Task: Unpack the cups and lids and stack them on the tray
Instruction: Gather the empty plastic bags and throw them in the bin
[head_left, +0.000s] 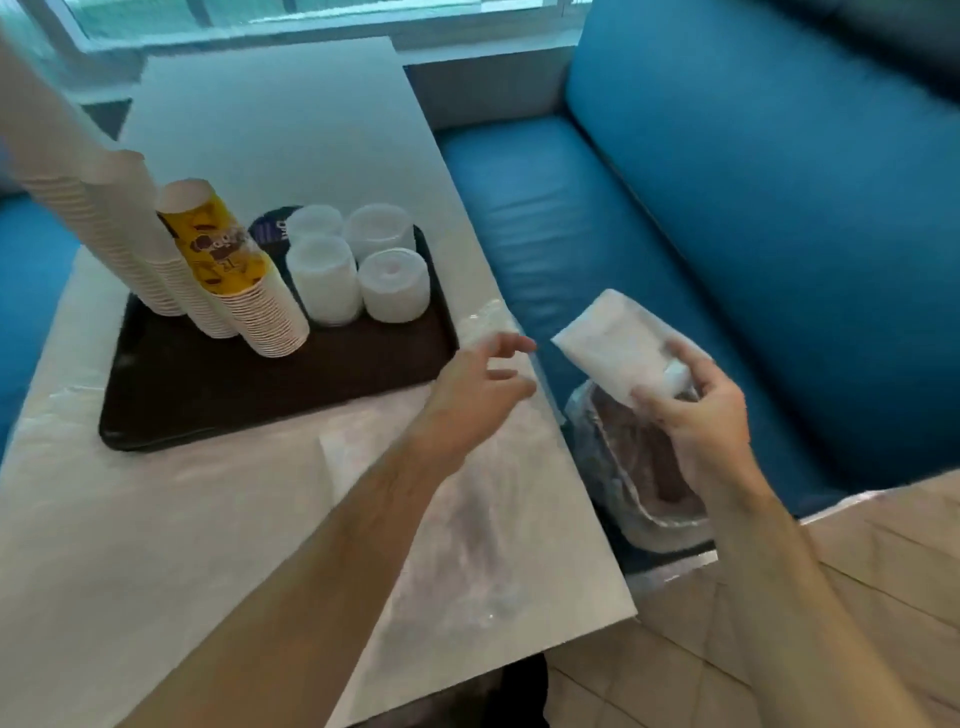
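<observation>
- Your right hand (696, 415) grips a wrapped stack of lids (621, 345) over the blue seat (545, 208).
- Your left hand (478, 384) hovers, fingers loose, beside the tray (208, 395).
- Cups (228, 275) and more lids stand there; the yellow sleeve's print is too blurred to read.

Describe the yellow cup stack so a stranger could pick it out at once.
Find the dark tray on the white table. Along its left side lean several tall stacks of upside-down paper cups, with four short stacks of white lids to their right. The yellow cup stack is the nearest cup stack to the lids, the only one with a yellow printed cup on top.
</observation>
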